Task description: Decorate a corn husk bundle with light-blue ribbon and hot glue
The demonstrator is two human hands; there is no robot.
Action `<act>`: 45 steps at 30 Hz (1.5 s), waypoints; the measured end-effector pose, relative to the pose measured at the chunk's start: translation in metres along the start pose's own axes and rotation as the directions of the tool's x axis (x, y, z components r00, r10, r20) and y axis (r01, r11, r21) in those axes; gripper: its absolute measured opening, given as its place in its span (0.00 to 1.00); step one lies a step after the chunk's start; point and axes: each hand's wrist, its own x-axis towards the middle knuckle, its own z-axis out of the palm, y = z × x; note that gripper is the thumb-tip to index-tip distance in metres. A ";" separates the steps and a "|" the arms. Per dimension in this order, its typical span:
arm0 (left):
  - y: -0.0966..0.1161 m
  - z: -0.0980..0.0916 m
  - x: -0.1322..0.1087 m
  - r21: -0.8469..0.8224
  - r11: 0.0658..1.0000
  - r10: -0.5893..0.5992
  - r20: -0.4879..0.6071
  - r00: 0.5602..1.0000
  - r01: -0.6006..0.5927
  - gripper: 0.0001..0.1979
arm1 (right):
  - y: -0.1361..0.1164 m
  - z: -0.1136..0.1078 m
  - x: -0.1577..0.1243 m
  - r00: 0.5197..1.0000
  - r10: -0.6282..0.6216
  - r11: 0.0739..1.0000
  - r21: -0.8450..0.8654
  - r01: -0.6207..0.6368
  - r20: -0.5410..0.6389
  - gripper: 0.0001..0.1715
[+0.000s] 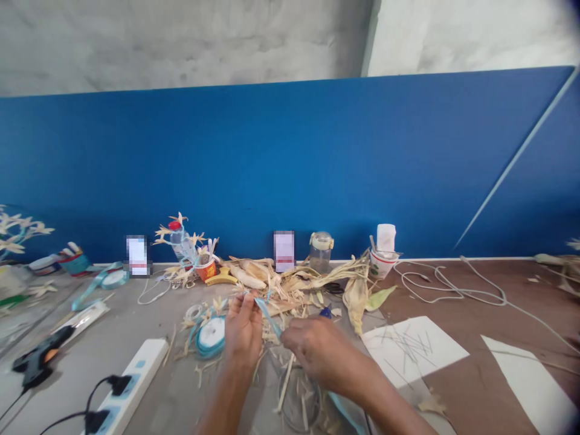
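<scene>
A strip of light blue ribbon point(270, 318) stretches between my two hands above the middle of the table. Its upper end sits in the pinched thumb and fingertips of my left hand point(244, 329). My right hand point(312, 341), closed, grips the lower part of the strip; its fingertips are partly hidden. Whether the left fingers also hold a stem or wire is too small to tell. Just left of my left hand lies a ribbon spool point(211, 337). Dried corn husks point(290, 284) are heaped beyond both hands, with scraps scattered underneath.
A clear round container point(299, 399) stands below my hands. At left are a white power strip point(131, 386) and a black glue gun point(43, 356). Paper with thin wires point(414, 350) lies at right, near a white cable point(453, 293). A lidded jar point(321, 254) stands before the blue partition point(290, 163).
</scene>
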 end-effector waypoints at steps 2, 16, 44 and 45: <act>-0.001 -0.001 0.000 -0.003 0.999 -0.050 0.023 0.998 0.050 0.10 | 0.004 0.006 0.004 0.999 0.030 0.999 -0.040 -0.029 0.036 0.10; -0.001 0.005 -0.008 0.069 0.994 -0.095 0.089 0.991 0.089 0.11 | 0.012 0.008 0.014 0.893 0.375 0.681 0.728 -0.082 -0.250 0.09; -0.008 0.013 -0.023 0.084 0.995 -0.052 0.088 0.995 0.045 0.13 | -0.007 0.047 0.032 0.777 0.628 0.136 0.989 -0.059 -0.040 0.15; -0.008 0.013 -0.023 0.077 0.996 -0.057 0.083 0.995 0.051 0.13 | -0.006 0.049 0.032 0.775 0.630 0.144 0.988 -0.060 -0.045 0.15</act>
